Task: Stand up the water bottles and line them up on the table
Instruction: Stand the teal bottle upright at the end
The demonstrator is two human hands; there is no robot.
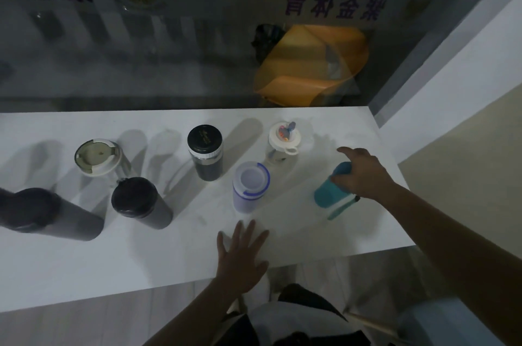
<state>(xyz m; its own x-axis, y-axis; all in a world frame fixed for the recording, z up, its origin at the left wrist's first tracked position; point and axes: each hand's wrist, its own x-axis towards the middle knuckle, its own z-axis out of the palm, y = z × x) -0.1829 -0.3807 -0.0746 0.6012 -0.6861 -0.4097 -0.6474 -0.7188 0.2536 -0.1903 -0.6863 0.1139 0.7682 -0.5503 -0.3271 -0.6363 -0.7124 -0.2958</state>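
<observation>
Several bottles stand upright on the white table [113,261]. At the right, my right hand [364,173] is shut on the top of a teal bottle [330,193] with a strap; its forefinger sticks out. My left hand [243,258] lies flat and open on the table near the front edge, holding nothing. Just beyond it stands a pale lilac bottle [250,187]. Further back are a clear bottle with a white lid [282,145] and a black-capped dark bottle [205,156]. To the left stand a clear white-lidded bottle [99,157], a dark tumbler [138,203] and a large black flask [42,214].
A glass wall runs behind the table's far edge, with an orange object [310,65] beyond it. A white wall [466,68] closes the right side. The table's right edge lies just past the teal bottle. My lap shows below the front edge.
</observation>
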